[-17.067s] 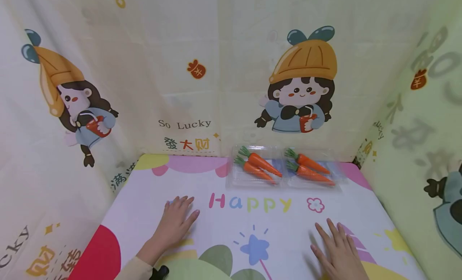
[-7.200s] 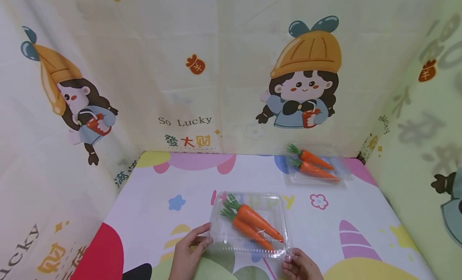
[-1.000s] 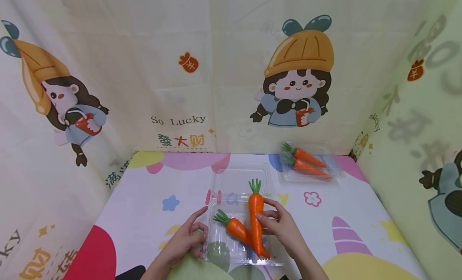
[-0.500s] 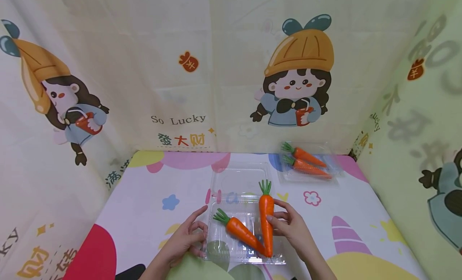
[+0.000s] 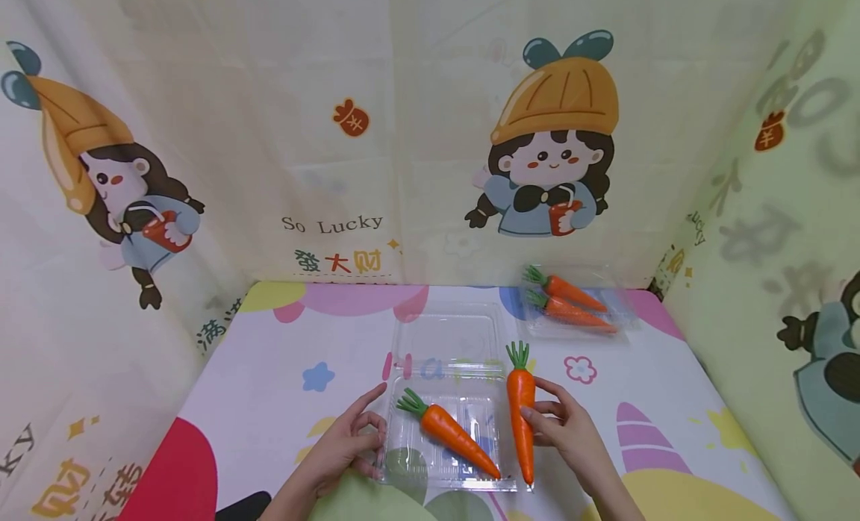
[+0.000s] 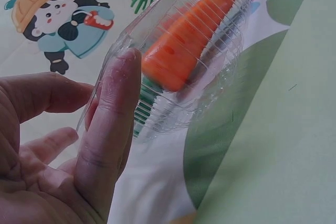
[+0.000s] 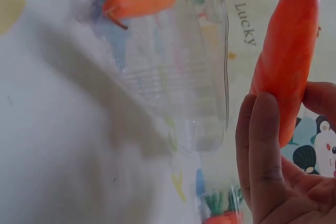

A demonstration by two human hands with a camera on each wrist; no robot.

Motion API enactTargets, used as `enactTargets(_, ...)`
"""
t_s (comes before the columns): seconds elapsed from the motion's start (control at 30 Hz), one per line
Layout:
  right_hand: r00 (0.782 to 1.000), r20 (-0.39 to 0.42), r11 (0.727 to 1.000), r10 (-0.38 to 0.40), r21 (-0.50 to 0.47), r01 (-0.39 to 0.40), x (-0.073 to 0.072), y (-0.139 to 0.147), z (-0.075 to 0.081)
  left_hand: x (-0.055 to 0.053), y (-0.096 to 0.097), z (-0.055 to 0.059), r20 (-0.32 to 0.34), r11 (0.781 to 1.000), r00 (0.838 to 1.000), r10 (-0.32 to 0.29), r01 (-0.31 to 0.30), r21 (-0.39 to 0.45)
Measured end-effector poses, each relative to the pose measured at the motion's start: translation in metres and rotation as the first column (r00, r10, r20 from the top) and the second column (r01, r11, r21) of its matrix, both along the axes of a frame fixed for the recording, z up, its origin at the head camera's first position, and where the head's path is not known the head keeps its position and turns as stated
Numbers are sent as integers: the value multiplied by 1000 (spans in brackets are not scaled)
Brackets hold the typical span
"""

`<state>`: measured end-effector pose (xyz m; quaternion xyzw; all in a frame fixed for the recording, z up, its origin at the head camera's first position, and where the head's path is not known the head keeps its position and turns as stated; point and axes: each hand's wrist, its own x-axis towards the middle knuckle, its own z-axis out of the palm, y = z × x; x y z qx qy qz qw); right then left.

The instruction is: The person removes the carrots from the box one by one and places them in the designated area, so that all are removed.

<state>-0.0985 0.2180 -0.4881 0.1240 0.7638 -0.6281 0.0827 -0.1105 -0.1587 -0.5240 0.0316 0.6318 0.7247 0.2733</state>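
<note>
A clear plastic clamshell box (image 5: 411, 450) lies open in the middle of the table, its lid (image 5: 446, 333) folded back toward the wall. Inside rests one orange carrot (image 5: 460, 437) with a short green top, lying diagonally. My left hand (image 5: 346, 446) pinches the box's left rim between thumb and fingers, as the left wrist view shows at the rim (image 6: 100, 85). A second carrot (image 5: 521, 413) is held upright-looking, green end away from me, just past the box's right side. My right hand (image 5: 567, 431) grips it between thumb and fingers.
Another clear box (image 5: 621, 323) with two carrots (image 5: 574, 303) stands at the back right of the table. A printed cloth (image 5: 524, 446) covers the tabletop. Patterned curtains (image 5: 430, 133) close off the back and both sides.
The right hand has moved its carrot rightward, from over the box to beyond its right edge. The left hand stays at the rim. Earlier, the box was at the back, then closed in front.
</note>
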Motion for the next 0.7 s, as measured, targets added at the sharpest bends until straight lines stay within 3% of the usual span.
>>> enactTargets(0.53, 999, 39, 994, -12, 105, 8, -2, 27, -23, 0, 2, 2, 8, 1000, 1000, 13, -13, -21)
enactTargets(0.7, 998, 56, 977, -27, 213, 14, -1, 33, -28, 1, 2, 2, 6, 1000, 1000, 11, -11, -26)
